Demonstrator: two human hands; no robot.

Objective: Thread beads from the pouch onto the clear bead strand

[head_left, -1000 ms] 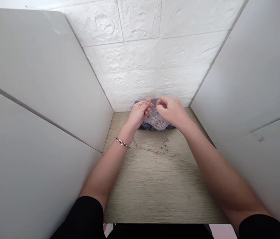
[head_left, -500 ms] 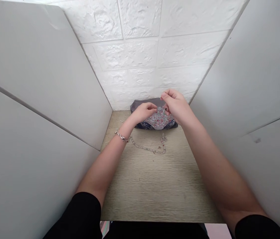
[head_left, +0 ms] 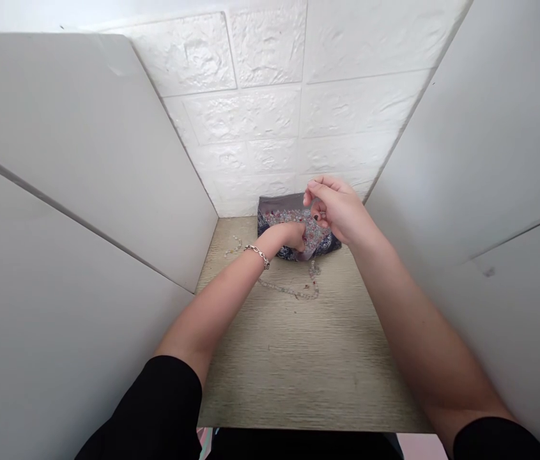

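Note:
An open dark patterned pouch point(head_left: 281, 203) with a grey lining stands by the wall, full of small clear, pink and red beads point(head_left: 312, 231). My left hand point(head_left: 293, 236) reaches down into the beads at the pouch's front, fingers curled; what they hold, if anything, is hidden. My right hand point(head_left: 330, 203) is raised over the pouch's right side, thumb and forefinger pinched together on something too small to make out. A strand of pale beads point(head_left: 293, 292) lies on the table in front of the pouch, and its end runs up near the pouch's front edge.
The wooden table point(head_left: 308, 358) lies between a grey panel on the left point(head_left: 82, 160) and another on the right point(head_left: 490, 140). A white brick-pattern wall point(head_left: 270, 108) rises behind the pouch. A silver bracelet point(head_left: 259, 254) is on my left wrist.
My left hand has moved down and right, into the beads. The pouch's opening now shows wider, with its front edge lower. My right hand has stayed nearly in place, still pinched.

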